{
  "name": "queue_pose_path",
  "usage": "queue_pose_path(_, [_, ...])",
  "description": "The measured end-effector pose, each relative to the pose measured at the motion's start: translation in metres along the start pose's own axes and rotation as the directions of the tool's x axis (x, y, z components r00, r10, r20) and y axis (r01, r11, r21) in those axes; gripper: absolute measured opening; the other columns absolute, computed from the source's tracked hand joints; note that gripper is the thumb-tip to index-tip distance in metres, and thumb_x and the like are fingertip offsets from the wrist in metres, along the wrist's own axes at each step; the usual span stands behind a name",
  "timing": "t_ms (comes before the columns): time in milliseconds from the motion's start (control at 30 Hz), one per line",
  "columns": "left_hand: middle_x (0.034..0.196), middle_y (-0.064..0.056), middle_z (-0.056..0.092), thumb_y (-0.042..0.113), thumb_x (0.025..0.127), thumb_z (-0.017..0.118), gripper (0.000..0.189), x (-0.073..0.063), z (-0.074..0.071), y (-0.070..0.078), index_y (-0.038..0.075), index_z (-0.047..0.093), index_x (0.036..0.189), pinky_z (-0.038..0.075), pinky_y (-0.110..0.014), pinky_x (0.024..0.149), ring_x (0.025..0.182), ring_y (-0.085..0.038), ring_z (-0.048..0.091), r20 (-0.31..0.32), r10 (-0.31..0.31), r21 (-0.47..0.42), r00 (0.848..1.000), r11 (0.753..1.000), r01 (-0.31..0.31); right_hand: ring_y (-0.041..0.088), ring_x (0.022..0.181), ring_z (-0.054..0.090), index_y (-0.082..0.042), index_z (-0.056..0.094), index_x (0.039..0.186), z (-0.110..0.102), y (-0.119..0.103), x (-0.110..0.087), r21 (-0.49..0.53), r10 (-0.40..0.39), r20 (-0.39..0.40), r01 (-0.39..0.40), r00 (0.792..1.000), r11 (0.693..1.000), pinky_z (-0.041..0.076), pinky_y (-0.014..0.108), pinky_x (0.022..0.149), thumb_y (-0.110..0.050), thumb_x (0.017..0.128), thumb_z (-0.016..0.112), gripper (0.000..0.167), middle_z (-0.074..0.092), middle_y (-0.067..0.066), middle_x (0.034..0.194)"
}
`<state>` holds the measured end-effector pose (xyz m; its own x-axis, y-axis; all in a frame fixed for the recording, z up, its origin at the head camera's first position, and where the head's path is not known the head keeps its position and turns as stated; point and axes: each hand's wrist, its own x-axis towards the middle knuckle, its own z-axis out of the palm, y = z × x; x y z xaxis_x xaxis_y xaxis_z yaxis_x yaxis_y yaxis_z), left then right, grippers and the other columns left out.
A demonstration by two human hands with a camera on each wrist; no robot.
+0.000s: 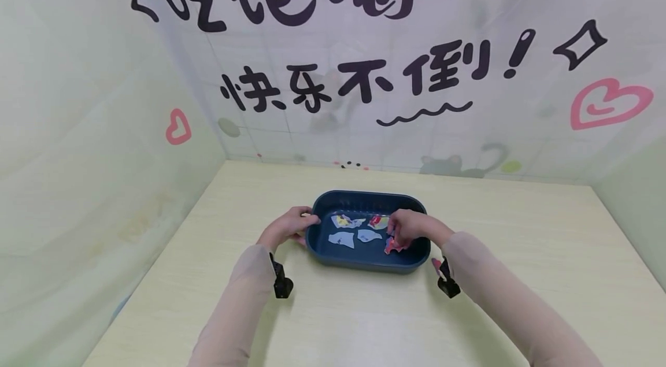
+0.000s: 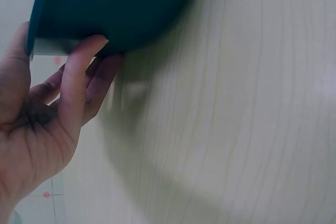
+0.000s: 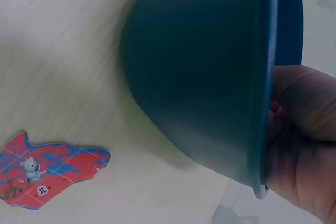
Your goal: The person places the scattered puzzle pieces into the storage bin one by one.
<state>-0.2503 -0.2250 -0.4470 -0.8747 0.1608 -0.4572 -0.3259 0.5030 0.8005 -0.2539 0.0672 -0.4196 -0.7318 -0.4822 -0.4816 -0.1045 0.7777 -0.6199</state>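
A dark blue oval basin stands on the table. My left hand grips its left end, thumb at the rim and fingers against the outer wall. Inside the basin, my right hand reaches down at the right end and pinches a red and blue map puzzle piece, partly covered by the fingers. Beside it lie two pale blue pieces, one at left and a smaller piece. Behind these are a yellow and purple piece and a red and yellow-green piece.
Outside the basin's right end, a red and blue puzzle piece with a printed white bear lies on the table. A white printed curtain hangs behind the table, with more curtain at both sides. Black wrist cameras hang below both sleeves.
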Motion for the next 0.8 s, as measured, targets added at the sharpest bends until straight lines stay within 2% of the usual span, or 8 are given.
queue_pose_path(267, [0.106, -0.017, 0.061, 0.023, 0.088, 0.052, 0.048, -0.004, 0.001, 0.002, 0.0, 0.041, 0.129, 0.054, -0.028, 0.054, 0.069, -0.013, 0.061, 0.0, 0.005, -0.012, 1.0, 1.0, -0.005, 0.014, 0.061, 0.059, -0.001, 0.057, 0.088, 0.006, -0.005, 0.007, -0.073, 0.107, -0.079, -0.112, 0.991, 0.991, 0.054, 0.025, 0.057, 0.006, 0.074, 0.068, 0.019, 0.059, 0.009, 0.083])
queue_pose_path(533, [0.105, -0.016, 0.06, 0.021, 0.088, 0.051, 0.047, -0.007, 0.001, 0.007, -0.001, 0.042, 0.129, 0.054, -0.029, 0.055, 0.069, -0.013, 0.06, -0.002, 0.004, -0.009, 1.0, 1.0, -0.004, 0.014, 0.059, 0.055, -0.002, 0.057, 0.087, 0.008, -0.007, 0.004, -0.146, 0.095, -0.102, -0.109, 0.99, 0.983, 0.052, 0.024, 0.056, 0.001, 0.073, 0.072, 0.021, 0.059, 0.008, 0.082])
queue_pose_path(667, [0.107, -0.016, 0.061, 0.022, 0.088, 0.052, 0.049, -0.005, 0.002, 0.005, 0.0, 0.041, 0.13, 0.055, -0.029, 0.055, 0.07, -0.014, 0.061, 0.002, 0.004, -0.009, 1.0, 1.0, -0.004, 0.013, 0.057, 0.054, -0.002, 0.057, 0.086, 0.005, -0.006, 0.0, -0.147, 0.056, -0.111, -0.072, 0.992, 0.986, 0.051, 0.022, 0.054, 0.0, 0.073, 0.072, 0.02, 0.058, 0.007, 0.079])
queue_pose_path(800, [0.108, -0.018, 0.06, 0.022, 0.088, 0.051, 0.049, -0.004, 0.001, 0.004, -0.001, 0.041, 0.13, 0.055, -0.029, 0.056, 0.071, -0.014, 0.061, 0.003, 0.007, -0.009, 1.0, 1.0, -0.007, 0.012, 0.054, 0.052, 0.0, 0.057, 0.088, -0.003, -0.004, -0.006, -0.153, -0.077, -0.122, 0.058, 0.99, 0.987, 0.047, 0.021, 0.052, -0.001, 0.073, 0.071, 0.021, 0.059, 0.006, 0.072])
